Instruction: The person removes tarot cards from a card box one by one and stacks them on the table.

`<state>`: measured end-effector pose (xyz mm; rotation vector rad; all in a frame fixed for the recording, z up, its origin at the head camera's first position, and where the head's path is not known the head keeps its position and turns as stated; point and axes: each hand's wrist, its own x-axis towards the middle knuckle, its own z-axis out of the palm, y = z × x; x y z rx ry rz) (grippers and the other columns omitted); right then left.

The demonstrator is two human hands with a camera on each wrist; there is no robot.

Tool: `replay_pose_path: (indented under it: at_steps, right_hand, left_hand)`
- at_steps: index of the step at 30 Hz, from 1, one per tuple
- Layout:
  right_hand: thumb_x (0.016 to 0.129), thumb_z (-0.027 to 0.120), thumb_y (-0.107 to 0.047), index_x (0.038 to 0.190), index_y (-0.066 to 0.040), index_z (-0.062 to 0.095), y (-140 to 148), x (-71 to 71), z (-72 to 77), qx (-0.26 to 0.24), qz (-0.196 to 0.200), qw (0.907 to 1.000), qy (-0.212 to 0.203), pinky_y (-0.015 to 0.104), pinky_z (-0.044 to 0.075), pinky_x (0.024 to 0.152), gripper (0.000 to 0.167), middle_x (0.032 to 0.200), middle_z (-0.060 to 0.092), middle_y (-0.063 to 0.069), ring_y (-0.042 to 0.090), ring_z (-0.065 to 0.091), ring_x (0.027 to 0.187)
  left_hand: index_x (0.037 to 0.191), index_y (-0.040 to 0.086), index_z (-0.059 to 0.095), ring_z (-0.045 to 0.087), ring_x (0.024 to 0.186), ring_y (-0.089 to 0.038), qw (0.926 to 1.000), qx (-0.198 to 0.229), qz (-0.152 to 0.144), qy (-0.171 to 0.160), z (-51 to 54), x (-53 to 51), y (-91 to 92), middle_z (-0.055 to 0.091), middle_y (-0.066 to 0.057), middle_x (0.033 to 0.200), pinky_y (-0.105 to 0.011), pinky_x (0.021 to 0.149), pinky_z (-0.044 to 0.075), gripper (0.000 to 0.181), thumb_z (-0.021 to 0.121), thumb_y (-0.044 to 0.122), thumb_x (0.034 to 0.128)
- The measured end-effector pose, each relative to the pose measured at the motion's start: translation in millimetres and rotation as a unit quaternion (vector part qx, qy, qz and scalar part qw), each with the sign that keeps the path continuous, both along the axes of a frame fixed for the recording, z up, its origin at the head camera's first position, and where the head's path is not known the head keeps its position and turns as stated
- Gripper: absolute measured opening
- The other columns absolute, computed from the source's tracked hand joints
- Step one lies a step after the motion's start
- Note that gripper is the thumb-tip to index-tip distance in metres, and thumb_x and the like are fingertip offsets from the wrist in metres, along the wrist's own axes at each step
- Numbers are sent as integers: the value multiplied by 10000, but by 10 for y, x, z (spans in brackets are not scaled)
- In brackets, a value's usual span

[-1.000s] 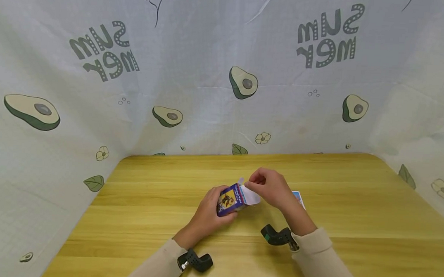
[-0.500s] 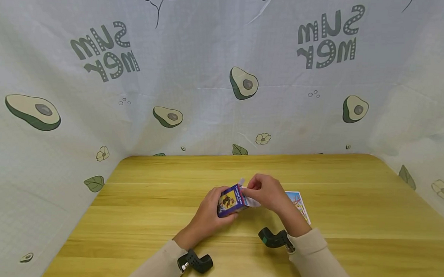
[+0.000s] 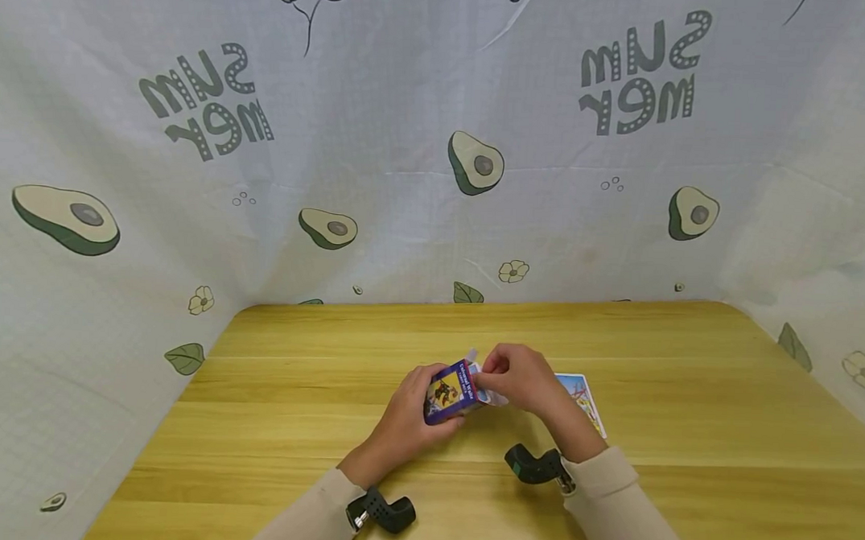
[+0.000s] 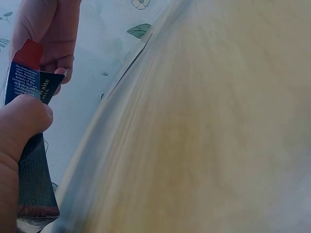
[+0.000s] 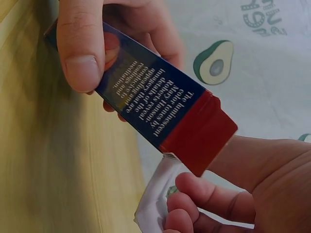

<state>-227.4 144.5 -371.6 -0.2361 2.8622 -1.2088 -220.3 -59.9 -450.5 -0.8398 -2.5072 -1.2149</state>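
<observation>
We see the left hand [image 3: 403, 414] clamped on a small cardboard box [image 3: 447, 395], its thumb across one narrow side and its fingers round the opposite side. The right hand [image 3: 520, 378] is at the open end of the box, its fingers bent and its fingertips close to the mouth; we cannot tell whether they are clamped on anything, because the tips are partly hidden.

The box is tilted, its open end toward the right hand. In the head view, we note a purple front with a yellow picture panel; in the right wrist view, the narrow side under the left thumb is dark blue with white lettering. A red flap [image 5: 201, 131] extends from that side, and a pale flap [image 5: 158, 196] lies just beside the right fingertips.

Near the right wrist, we find a colourful card [image 3: 583, 397] with a white border lying on the wooden worktop [image 3: 312, 377], partly covered by the right forearm. Both arms wear beige sleeves [image 3: 628, 504], and a black wrist camera [image 3: 386, 511] is strapped at each cuff. Beyond the worktop and along both its sides, we observe a pale cloth [image 3: 388, 123] printed with avocados, leaves, flowers and mirror-reversed lettering.
</observation>
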Motion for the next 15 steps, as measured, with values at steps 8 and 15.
replay_pose_path:
  at_steps: [8, 15]
  right_hand:
    - [838, 733, -200, 803, -65, 642, 28, 8, 37, -9, 50, 10000, 15, 288, 427, 553, 167, 750, 568, 38, 186, 494, 696]
    - [850, 723, -176, 830, -46, 629, 45, 8, 82, -112, -89, 9998, -128, 284, 455, 536, 162, 728, 604, 40, 167, 523, 621]
  left_hand:
    - [1368, 127, 429, 494, 1016, -119, 10000, -26, 12, 33, -4, -7, 0, 534, -29, 1227, -318, 873, 469, 717, 795, 324, 784]
    - [1371, 134, 426, 495, 1023, -115, 10000, -39, 51, 35, -11, -14, -2, 523, -1, 1224, -323, 879, 465, 720, 798, 320, 783]
